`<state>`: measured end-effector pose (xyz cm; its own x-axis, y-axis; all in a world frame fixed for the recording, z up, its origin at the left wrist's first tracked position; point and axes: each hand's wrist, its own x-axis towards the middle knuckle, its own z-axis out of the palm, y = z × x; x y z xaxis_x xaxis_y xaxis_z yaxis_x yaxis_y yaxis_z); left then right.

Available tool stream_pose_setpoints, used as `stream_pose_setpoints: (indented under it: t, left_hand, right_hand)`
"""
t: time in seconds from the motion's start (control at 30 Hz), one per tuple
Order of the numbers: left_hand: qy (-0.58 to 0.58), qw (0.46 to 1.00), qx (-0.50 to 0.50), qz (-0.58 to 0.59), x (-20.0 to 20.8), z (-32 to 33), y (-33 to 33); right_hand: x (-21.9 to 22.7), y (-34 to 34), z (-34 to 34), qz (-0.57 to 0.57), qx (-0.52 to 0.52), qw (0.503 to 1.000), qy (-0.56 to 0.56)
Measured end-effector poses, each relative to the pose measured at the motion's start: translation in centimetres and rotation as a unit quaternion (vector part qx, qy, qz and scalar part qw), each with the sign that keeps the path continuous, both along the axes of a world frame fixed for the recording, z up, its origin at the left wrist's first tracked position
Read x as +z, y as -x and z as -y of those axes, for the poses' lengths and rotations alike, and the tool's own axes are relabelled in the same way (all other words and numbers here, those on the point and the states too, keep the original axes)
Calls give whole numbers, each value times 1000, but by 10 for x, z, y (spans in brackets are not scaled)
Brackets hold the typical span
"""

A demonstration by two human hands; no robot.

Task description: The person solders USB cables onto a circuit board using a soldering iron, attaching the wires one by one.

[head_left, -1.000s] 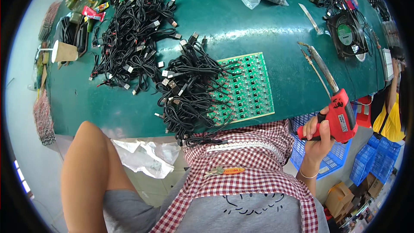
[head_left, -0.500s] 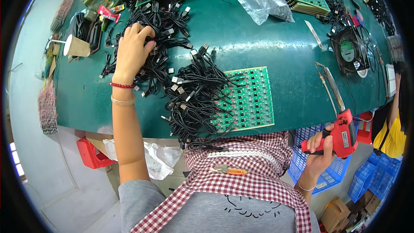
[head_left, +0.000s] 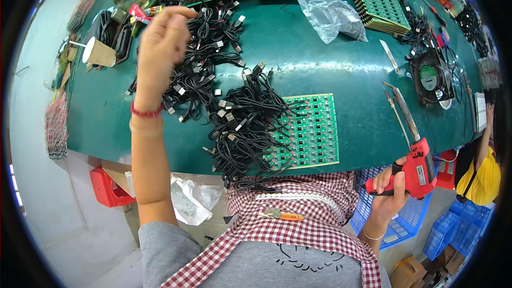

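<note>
Head view: one long green workbench [head_left: 365,133] spreads before the person, with a blue plastic crate [head_left: 409,224] below its near edge at right; what that crate contains is hidden. One red plastic stool [head_left: 112,186] stands at left under the bench.

On the bench, one large heap of black USB cables [head_left: 205,74], too tangled to count, lies left of centre. A second bundle of black USB cables [head_left: 240,144] covers the left part of one green circuit-board panel [head_left: 317,133], which lies flat near the front edge. One stack of bare circuit-board panels [head_left: 378,8] sits at the upper right.

One red soldering gun [head_left: 418,168] is in the right hand [head_left: 388,186], fingers and thumb wrapped around its handle, its tip pointing up over the bench. The left hand [head_left: 165,37] is above the heap's left side, fingers bent and motion-blurred; I cannot tell whether it pinches anything.

One clear plastic bag [head_left: 328,16] has dark contents gathered at its right end. One cooling fan [head_left: 433,66] bears a round green label [head_left: 428,80]. One paper cup [head_left: 100,53] holds a white straw [head_left: 77,44]. A small white label [head_left: 421,175] and black handwritten marks show on the gun's body.
</note>
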<state>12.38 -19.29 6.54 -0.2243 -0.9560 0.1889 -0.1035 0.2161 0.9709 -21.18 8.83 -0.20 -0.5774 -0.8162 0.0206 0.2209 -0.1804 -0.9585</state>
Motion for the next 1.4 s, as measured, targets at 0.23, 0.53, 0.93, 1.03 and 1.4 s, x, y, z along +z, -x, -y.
stream_pose_setpoints:
  t: [0.23, 0.53, 0.93, 1.03, 1.4]
  left_hand:
    - [-228, 956, -184, 33, -2, -105, 86]
    - [-271, 952, -141, -15, -40, -161, 113]
    - [-203, 973, -99, -43, -54, -179, 130]
    - [-193, 975, -109, -10, -55, -181, 131]
    - [39, 988, -74, 127, -52, -172, 130]
  right_hand:
    - [34, -50, 44, 18, 71, 994, -80]
    - [39, -75, 66, -67, 179, 974, -120]
    - [30, -75, 59, -77, 124, 983, -108]
    - [29, -75, 58, -67, 128, 983, -113]
    - [30, -69, 57, -92, 140, 976, -141]
